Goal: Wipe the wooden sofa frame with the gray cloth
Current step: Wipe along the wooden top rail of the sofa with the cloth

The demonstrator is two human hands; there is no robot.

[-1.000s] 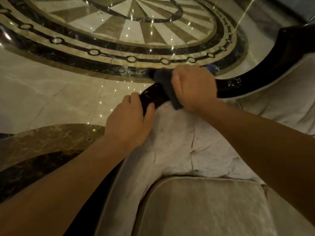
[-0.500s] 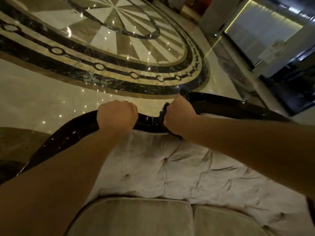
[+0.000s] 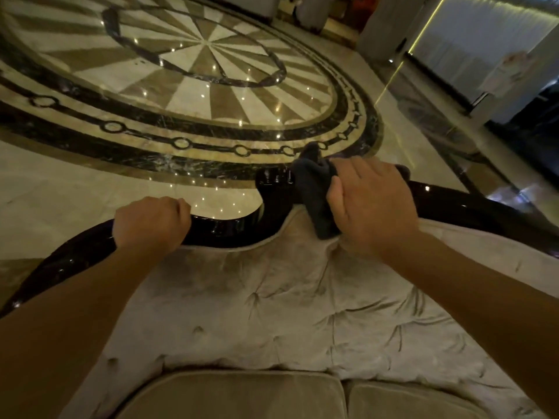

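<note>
Along the top edge of the tufted beige sofa back [image 3: 272, 303], the left hand [image 3: 151, 223] is curling shut around the glossy dark wooden sofa frame [image 3: 230, 229] while the right hand [image 3: 373, 204] — fingers loosely spread — is pressing the crumpled gray cloth [image 3: 313, 189] onto the frame's raised middle crest.

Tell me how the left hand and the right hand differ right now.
The left hand is bare and curled in a grip around the dark sofa frame; the right hand lies flatter, pressing the gray cloth onto it. The left sits lower on the curve, the right at the raised crest. Both touch the frame's top edge.
</note>
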